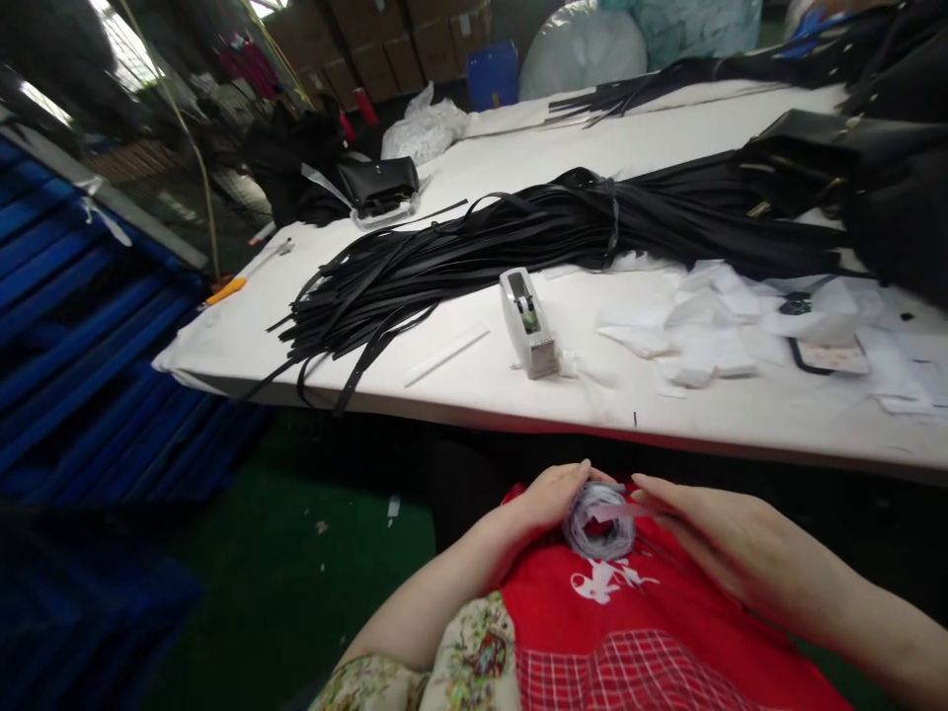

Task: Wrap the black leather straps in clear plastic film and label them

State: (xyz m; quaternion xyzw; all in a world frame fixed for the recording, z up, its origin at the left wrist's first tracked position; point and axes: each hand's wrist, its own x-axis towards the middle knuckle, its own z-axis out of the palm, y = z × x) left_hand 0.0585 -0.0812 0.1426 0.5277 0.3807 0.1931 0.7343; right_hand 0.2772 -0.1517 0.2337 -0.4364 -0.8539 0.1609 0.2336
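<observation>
Your left hand is curled round the left side of a grey coil, holding it. Your right hand is at the coil's right side, fingers straight and close together; can't tell if they're pinching anything. Pale translucent strip runs across the coil's opening toward your right fingers. Coil is off the tabletop, just out from its near edge, in front of your red apron.

On the tabletop: tape dispenser near the middle of the near edge, its cutter end facing you. Flat white strip left of it, also by the near edge. Big bundle of black straps lies lengthwise behind both; loose ends hang over the near edge toward the left corner. Loose pile of white sheets along the near edge, right of the dispenser. Black bag toward the far left corner, clear plastic bag behind it at the far edge. Orange-handled tool at the left edge. Blue bin past the far edge.
</observation>
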